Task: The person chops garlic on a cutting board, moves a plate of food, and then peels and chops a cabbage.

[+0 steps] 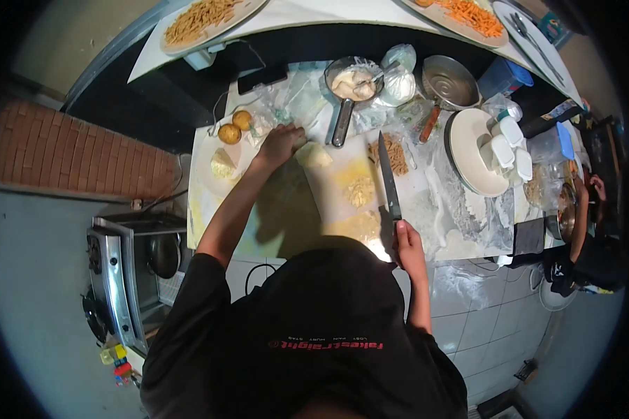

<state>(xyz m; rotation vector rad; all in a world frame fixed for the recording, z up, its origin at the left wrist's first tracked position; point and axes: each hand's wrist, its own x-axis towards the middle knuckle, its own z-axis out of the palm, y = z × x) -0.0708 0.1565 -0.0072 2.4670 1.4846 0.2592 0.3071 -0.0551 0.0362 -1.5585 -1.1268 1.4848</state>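
Note:
My right hand [409,250] is wrapped round the handle of a large kitchen knife [389,178]. Its blade points away from me over the right side of a white cutting board [328,188]. At the board's far left corner, my left hand [284,144] has its fingers curled; whether anything is in them is hidden. Just right of those fingers lies a pale wedge [314,155] that looks like cabbage. Small chopped pale pieces [360,192] lie mid-board, and brown strips [393,154] lie beyond the blade. A similar pale wedge [223,165] rests on a plate at the left.
Two round brown items [235,128] sit at the left. Behind the board are a pan of creamy mix [353,84] and an empty-looking pot [450,82]. White-lidded containers [504,152] stand on a large plate [461,150]. Another person [583,244] works at far right.

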